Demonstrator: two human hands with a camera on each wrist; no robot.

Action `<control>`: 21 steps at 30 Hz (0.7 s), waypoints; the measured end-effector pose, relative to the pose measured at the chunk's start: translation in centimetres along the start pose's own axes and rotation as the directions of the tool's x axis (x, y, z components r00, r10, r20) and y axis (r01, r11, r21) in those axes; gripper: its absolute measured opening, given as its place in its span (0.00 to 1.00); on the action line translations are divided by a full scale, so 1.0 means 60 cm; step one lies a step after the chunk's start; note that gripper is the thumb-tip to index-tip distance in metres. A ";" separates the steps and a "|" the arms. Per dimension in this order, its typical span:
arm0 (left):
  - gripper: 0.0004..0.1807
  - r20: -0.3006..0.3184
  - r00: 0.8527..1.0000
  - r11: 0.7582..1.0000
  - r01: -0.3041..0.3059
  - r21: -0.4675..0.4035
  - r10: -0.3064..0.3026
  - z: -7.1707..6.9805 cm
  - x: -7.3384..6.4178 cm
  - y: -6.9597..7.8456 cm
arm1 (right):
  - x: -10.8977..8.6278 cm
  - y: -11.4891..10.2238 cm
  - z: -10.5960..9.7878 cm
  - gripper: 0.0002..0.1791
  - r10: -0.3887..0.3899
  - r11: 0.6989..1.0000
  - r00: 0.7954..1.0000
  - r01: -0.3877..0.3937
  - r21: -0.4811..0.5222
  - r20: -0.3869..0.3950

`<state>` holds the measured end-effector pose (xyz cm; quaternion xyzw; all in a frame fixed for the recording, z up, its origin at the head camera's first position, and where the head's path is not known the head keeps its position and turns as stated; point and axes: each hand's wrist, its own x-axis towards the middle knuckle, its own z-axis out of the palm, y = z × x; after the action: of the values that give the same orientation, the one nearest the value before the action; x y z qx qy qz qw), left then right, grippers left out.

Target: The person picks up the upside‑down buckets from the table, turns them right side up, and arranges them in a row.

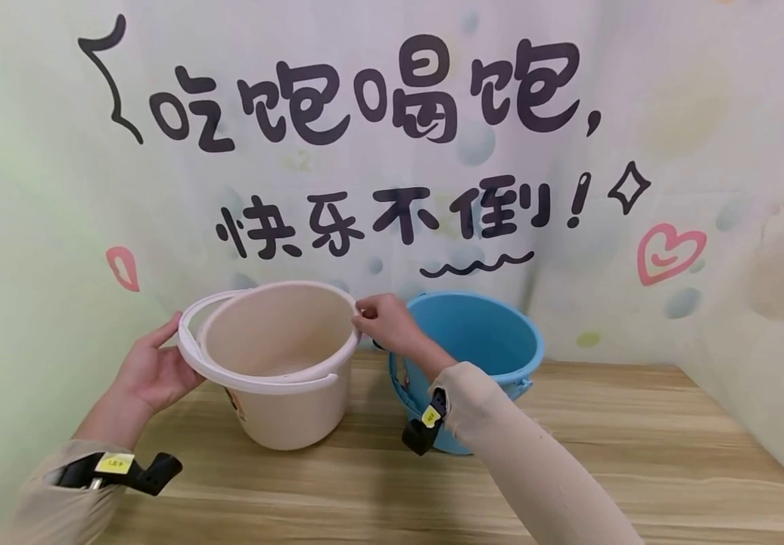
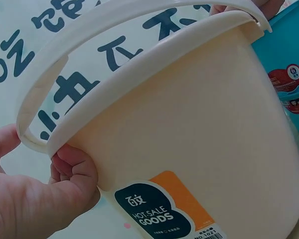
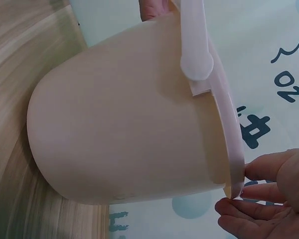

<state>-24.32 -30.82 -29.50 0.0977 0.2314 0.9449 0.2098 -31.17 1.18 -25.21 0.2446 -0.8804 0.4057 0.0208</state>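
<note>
A cream bucket [image 1: 294, 412] is at the left of the wooden table, its mouth facing up and its inside bare. Its white handle [image 1: 191, 350] lies folded down along the left side of the rim. At that side my left hand [image 1: 160, 371] grips the rim, with fingers curled beneath it and the thumb against the handle [image 2: 30, 102]. On the opposite side my right hand [image 1: 387, 322] pinches the rim between thumb and fingers. The right wrist view has this hand [image 3: 274, 199] at the rim's edge. An orange and dark label [image 2: 164, 209] marks the bucket's wall.
Just right of the cream bucket stands a blue bucket [image 1: 494, 333], partly hidden behind my right forearm. Its handle hangs down on the near left side. Behind both hangs a printed cloth [image 1: 378, 166] with large black characters. The wooden table [image 1: 610, 446] extends to the right.
</note>
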 end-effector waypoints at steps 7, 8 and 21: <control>0.18 -0.050 0.999 1.000 -0.021 0.004 0.021 -0.001 0.003 0.001 | 0.003 -0.004 0.002 0.09 0.007 0.999 0.999 -0.006 -0.054 0.033; 0.17 -0.059 0.998 1.000 -0.024 0.001 0.024 0.000 0.004 0.001 | 0.005 -0.005 0.002 0.09 0.013 0.998 0.999 -0.011 -0.063 0.031; 0.15 -0.158 0.985 0.997 -0.072 -0.031 0.066 -0.003 0.008 0.001 | 0.023 -0.010 0.013 0.09 0.077 0.982 0.997 -0.071 -0.178 0.029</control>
<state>-24.83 -30.70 -29.60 0.0272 0.2264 0.9604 0.1600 -32.02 -0.29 -24.99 0.2161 -0.9216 0.3223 0.0117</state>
